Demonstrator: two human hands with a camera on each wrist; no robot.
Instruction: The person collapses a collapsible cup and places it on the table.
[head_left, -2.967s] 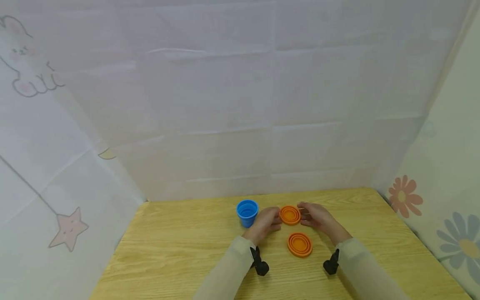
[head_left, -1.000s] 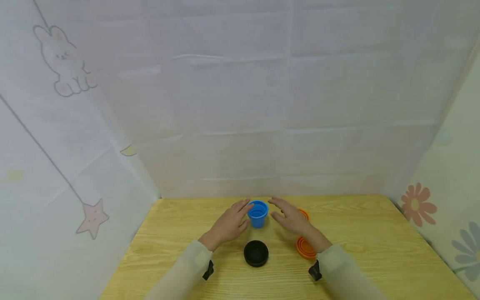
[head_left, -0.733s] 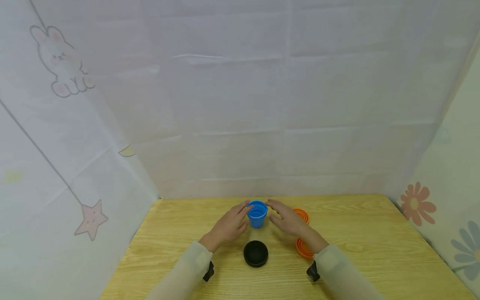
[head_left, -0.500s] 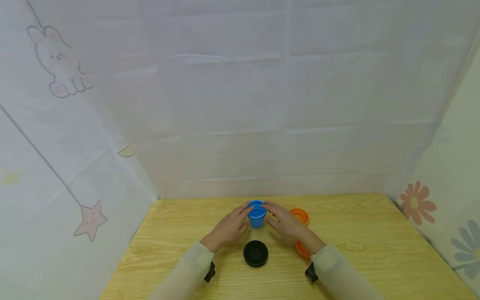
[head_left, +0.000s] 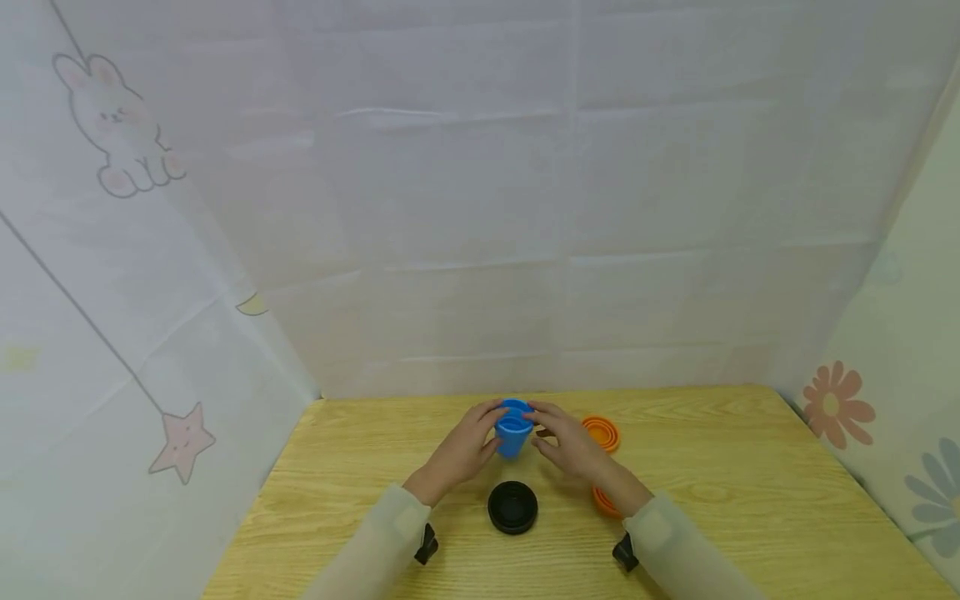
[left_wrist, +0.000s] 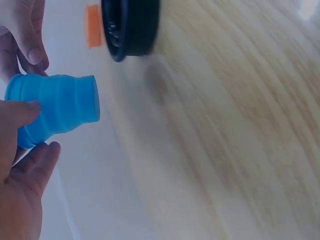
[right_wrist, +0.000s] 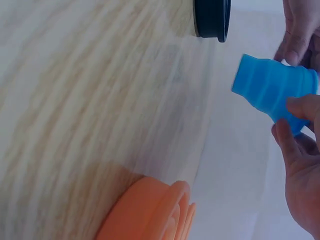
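A blue collapsible cup [head_left: 512, 440], extended into ridged tiers, is held between both hands at the back of the table. My left hand [head_left: 466, 444] grips its left side, the thumb lying along the wall in the left wrist view and the other fingers curled about the rim. On the opposite side my right hand [head_left: 572, 446] pinches the rim with thumb and fingers, as the right wrist view shows. The cup [right_wrist: 275, 87] leans slightly, its narrow base pointing down to the table. Nearer to me lies a black collapsed cup [head_left: 512, 507], between the forearms.
Two orange collapsed cups lie to the right: the far orange cup [head_left: 601, 433] beside the right hand, the near orange cup [head_left: 606, 502] partly hidden under the right forearm. The wooden table [head_left: 337, 483] meets a pale sheet-covered wall [head_left: 465, 250] behind.
Both hands have gone left from the far orange cup to the blue cup. Over the last second they have closed in on its rim, and the cup has tilted a little.
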